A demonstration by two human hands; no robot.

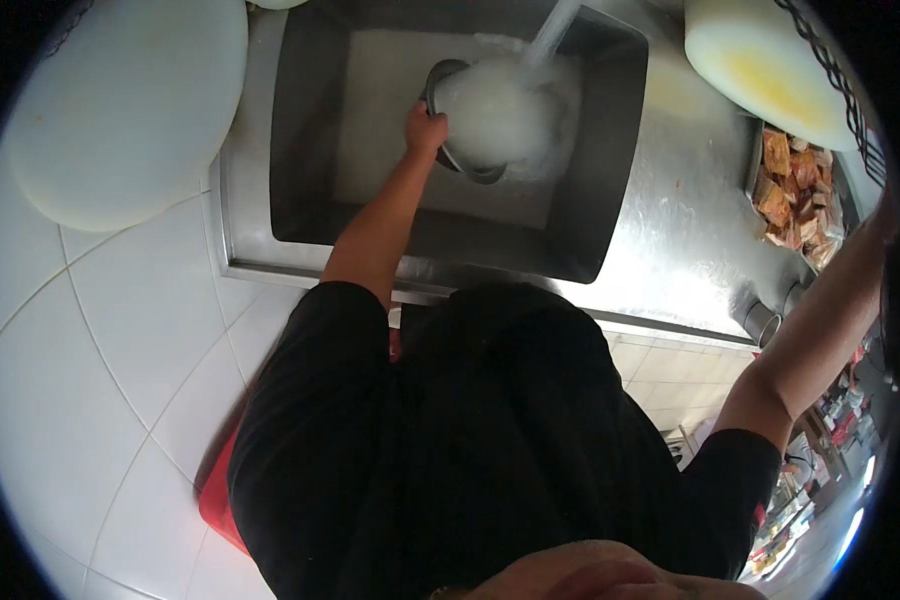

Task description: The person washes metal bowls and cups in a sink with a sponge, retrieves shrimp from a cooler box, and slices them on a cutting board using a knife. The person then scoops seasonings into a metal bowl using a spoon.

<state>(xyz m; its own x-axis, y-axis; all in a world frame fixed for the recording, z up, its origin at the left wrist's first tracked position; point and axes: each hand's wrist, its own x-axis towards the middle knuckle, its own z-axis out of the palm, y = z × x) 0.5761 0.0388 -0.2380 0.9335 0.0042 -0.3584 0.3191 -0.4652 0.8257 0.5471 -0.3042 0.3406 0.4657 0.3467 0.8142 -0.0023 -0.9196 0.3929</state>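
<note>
My left hand (426,131) grips the near-left rim of a round metal bowl (482,174), its fingers wrapped over the edge. The bowl sits tilted inside a deep dark sink (370,235). A stream of water (551,36) pours into it from above, and white, frothy water hides what the bowl holds. My right hand (884,220) is raised at the far right edge of the view, where its fingers are lost in the dark border. Near that forearm stands a tray of brownish-orange cut chunks (794,190).
A steel counter (685,235) runs right of the sink, with metal cylinders (762,322) near its front edge. Large white rounded objects stand at upper left (130,110) and upper right (770,70). Something red (220,497) lies beside my left side.
</note>
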